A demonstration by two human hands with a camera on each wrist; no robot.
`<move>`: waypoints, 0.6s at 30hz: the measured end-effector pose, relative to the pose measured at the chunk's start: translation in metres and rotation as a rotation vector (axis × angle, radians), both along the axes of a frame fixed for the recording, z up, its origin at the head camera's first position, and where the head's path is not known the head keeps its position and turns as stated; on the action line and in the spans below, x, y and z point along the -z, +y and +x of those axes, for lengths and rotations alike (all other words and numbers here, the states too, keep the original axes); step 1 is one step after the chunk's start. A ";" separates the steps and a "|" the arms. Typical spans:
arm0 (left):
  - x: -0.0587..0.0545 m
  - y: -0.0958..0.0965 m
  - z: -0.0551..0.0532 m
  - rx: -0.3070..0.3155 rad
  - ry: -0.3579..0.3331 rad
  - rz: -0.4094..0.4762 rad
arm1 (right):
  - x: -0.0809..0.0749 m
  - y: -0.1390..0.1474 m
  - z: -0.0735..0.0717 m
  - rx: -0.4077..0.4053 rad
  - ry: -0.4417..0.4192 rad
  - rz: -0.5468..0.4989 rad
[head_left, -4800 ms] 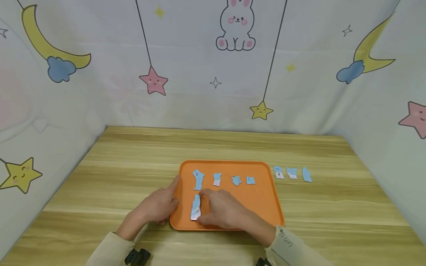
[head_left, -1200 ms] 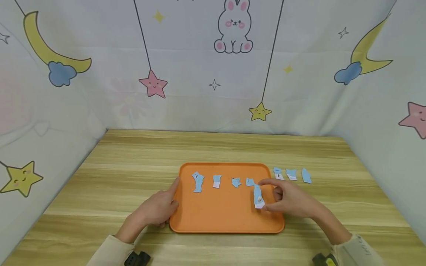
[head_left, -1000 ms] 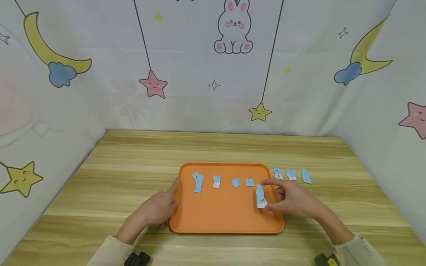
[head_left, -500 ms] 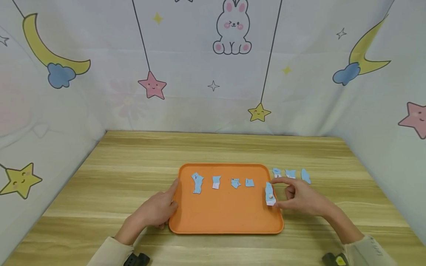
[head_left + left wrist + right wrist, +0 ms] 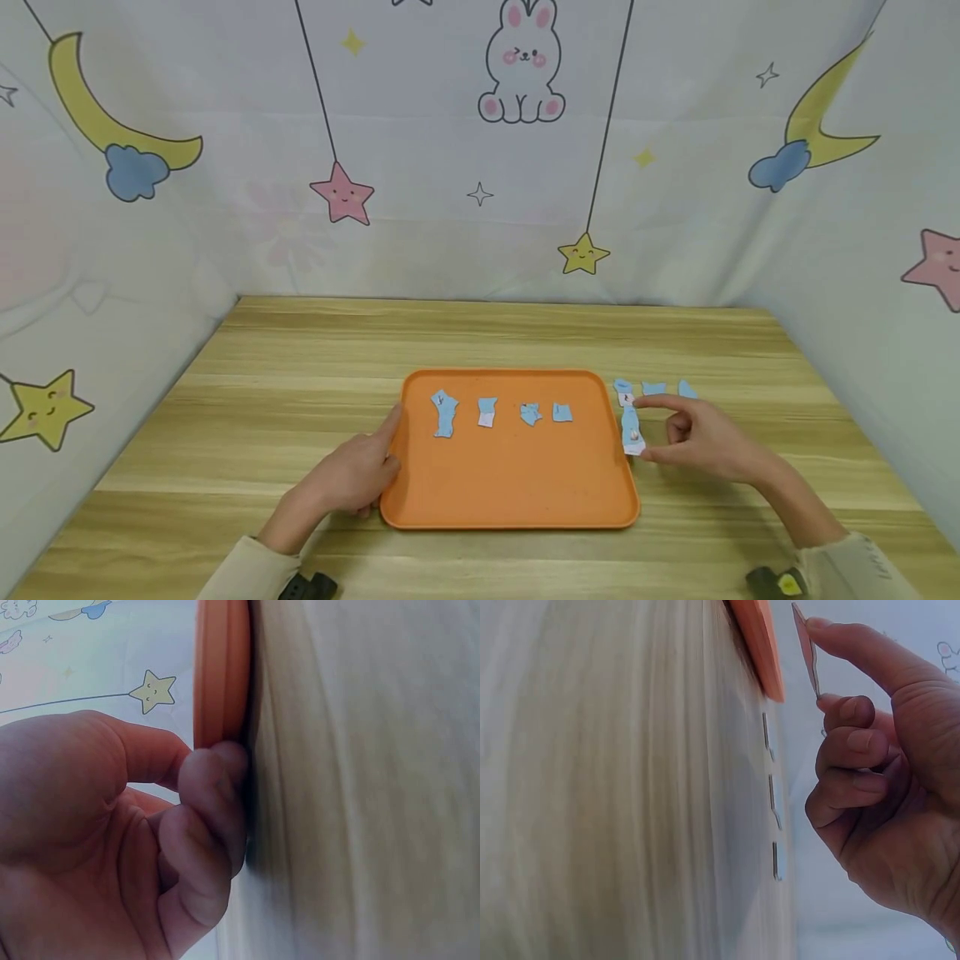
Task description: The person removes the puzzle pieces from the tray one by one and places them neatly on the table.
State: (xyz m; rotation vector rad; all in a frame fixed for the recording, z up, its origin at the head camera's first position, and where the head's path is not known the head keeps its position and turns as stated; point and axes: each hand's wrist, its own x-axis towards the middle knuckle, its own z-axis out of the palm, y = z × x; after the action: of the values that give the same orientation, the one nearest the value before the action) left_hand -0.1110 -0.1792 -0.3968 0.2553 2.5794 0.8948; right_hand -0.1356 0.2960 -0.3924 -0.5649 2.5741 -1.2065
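Holding a long blue scrap (image 5: 632, 432) by its edges, the right hand (image 5: 701, 437) sits off the right side of the orange tray (image 5: 517, 483). Index finger at the far end of the scrap, thumb at the near end; the spacing between them is the scrap's length, and the remaining fingers are curled toward the palm. Scrap is pale at its near end, with a small whitish mark above that. Right wrist view shows it raised clear of the desk (image 5: 300, 358), tilted; in the head view it overlaps the tray's right rim.

Left hand (image 5: 352, 471) grips the tray's left rim. Index finger lies along the edge; the left wrist view shows other fingers curled against the tray's side, close to the desk.

On the tray, far half, a row from left to right: Y-shaped scrap (image 5: 446, 415), blue-and-white scrap (image 5: 487, 412), jagged scrap (image 5: 531, 413), small square scrap (image 5: 562, 412). All lie apart from one another.

On the desk, right of the tray's far corner, three more: marked scrap (image 5: 624, 388), middle scrap (image 5: 654, 388), pointed scrap (image 5: 686, 389). Right hand partly hides the last two in the head view.

Behind the desk: white cloth (image 5: 420, 125) printed with a rabbit, moons and stars.
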 end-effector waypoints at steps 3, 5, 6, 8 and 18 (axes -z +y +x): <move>0.001 0.000 0.000 0.002 -0.002 0.006 | 0.001 0.007 0.000 0.018 0.014 0.005; 0.001 0.000 -0.001 0.005 -0.004 0.010 | 0.002 0.011 0.000 0.030 0.021 0.002; 0.001 0.000 -0.001 0.006 -0.004 0.012 | 0.002 0.014 0.000 0.033 0.022 -0.003; 0.001 0.000 -0.001 0.010 -0.004 0.016 | 0.004 0.018 0.000 0.033 0.025 -0.010; 0.001 -0.001 0.000 0.019 0.008 0.024 | 0.004 0.034 0.001 0.063 0.023 0.005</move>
State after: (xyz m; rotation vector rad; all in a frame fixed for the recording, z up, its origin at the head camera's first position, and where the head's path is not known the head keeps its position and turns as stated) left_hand -0.1115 -0.1800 -0.3981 0.2907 2.5707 0.9206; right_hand -0.1346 0.3295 -0.3965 -0.5037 2.6321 -1.2194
